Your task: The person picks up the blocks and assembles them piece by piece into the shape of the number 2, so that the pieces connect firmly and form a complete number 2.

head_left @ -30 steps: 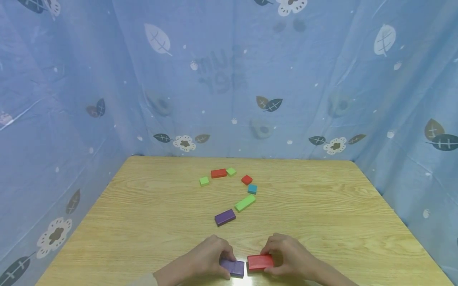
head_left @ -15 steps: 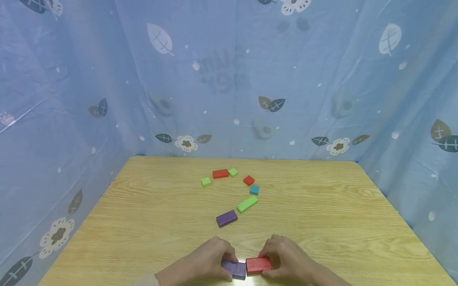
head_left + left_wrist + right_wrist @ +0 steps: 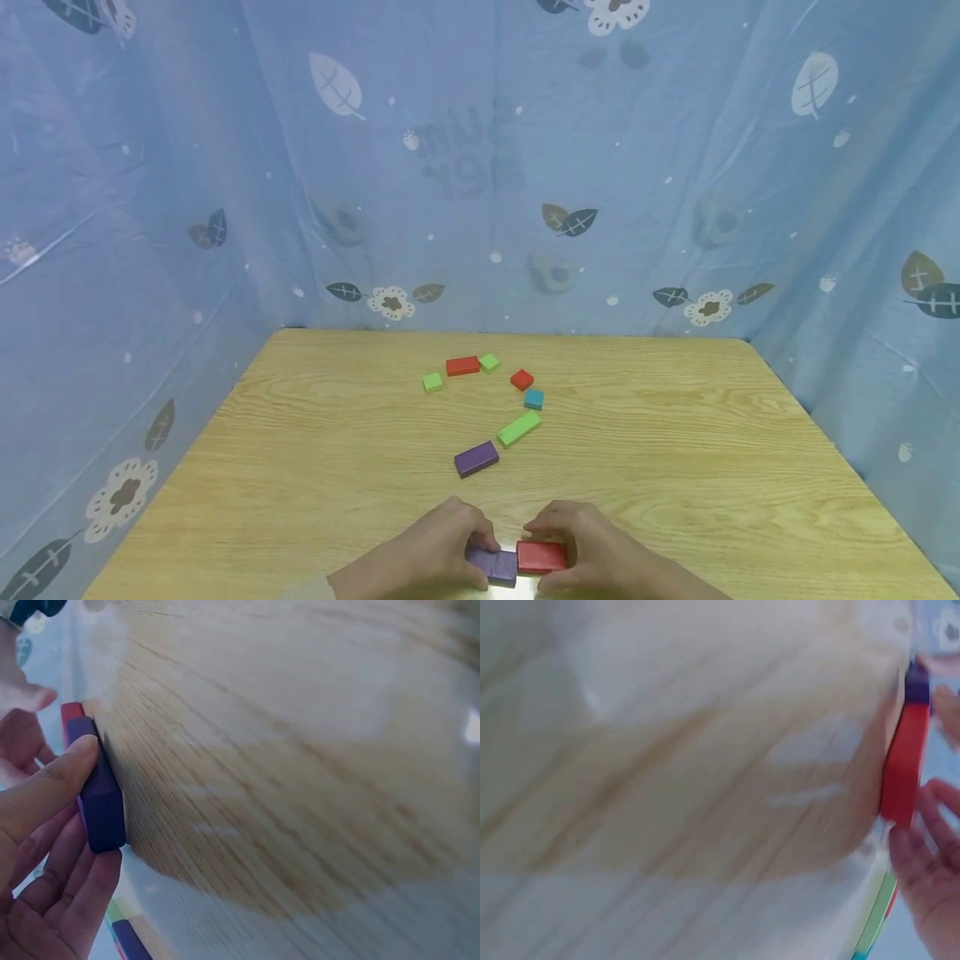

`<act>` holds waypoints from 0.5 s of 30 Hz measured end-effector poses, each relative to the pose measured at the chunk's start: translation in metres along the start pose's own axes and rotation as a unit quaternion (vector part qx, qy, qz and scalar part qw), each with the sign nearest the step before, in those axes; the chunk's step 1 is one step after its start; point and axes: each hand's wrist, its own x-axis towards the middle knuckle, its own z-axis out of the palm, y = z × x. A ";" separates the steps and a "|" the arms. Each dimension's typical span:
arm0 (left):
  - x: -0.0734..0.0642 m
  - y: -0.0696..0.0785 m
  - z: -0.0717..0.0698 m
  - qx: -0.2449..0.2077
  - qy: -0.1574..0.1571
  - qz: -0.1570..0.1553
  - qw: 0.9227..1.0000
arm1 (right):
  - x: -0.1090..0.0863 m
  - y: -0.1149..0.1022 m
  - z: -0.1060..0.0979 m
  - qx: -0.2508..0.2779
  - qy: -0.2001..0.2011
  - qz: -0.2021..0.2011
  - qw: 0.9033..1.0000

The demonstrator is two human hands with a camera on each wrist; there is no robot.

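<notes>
Left hand: the left hand [image 3: 435,554] is curled over a purple block [image 3: 492,564], which is pinched between thumb and fingers [image 3: 56,787] at the near edge of the table [image 3: 315,467].
Right hand: the right hand [image 3: 592,550] is closed around a red block [image 3: 542,557], which is gripped at its far and near sides.
Held blocks: both are laid flat on the table, end to end, and appear to be touching, the purple one on the left and the red one on the right.
Nearest loose pieces: a second purple block [image 3: 476,458] is seen just beyond the hands, and a long green block [image 3: 518,428] is set just beyond it to the right.
Farther pieces: a small teal cube [image 3: 533,399] and a small red cube [image 3: 521,380] are placed past the green block; a red bar [image 3: 462,366] is flanked by two small green cubes [image 3: 432,382] [image 3: 489,362] farther back.
Surroundings: the table is enclosed on three sides by a blue curtain [image 3: 480,167] printed with leaves and flowers.
</notes>
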 end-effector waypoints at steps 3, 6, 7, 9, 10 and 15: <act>0.000 -0.001 0.000 0.005 0.005 0.002 1.000 | 0.004 -0.001 0.005 -0.010 -0.007 -0.012 1.000; 0.001 -0.001 0.000 0.007 0.002 -0.004 1.000 | 0.007 0.000 0.009 -0.013 -0.006 -0.020 1.000; 0.001 0.000 0.000 0.005 0.001 -0.006 1.000 | 0.008 0.001 0.010 -0.008 -0.006 -0.022 1.000; 0.000 0.001 0.001 0.000 -0.001 -0.010 1.000 | 0.009 0.002 0.012 0.003 -0.006 -0.023 1.000; 0.000 0.001 0.001 -0.006 -0.002 -0.010 1.000 | 0.010 0.002 0.013 0.006 -0.006 -0.023 1.000; -0.001 0.002 0.002 -0.029 0.007 0.004 1.000 | 0.014 0.002 0.017 0.014 0.004 -0.032 0.999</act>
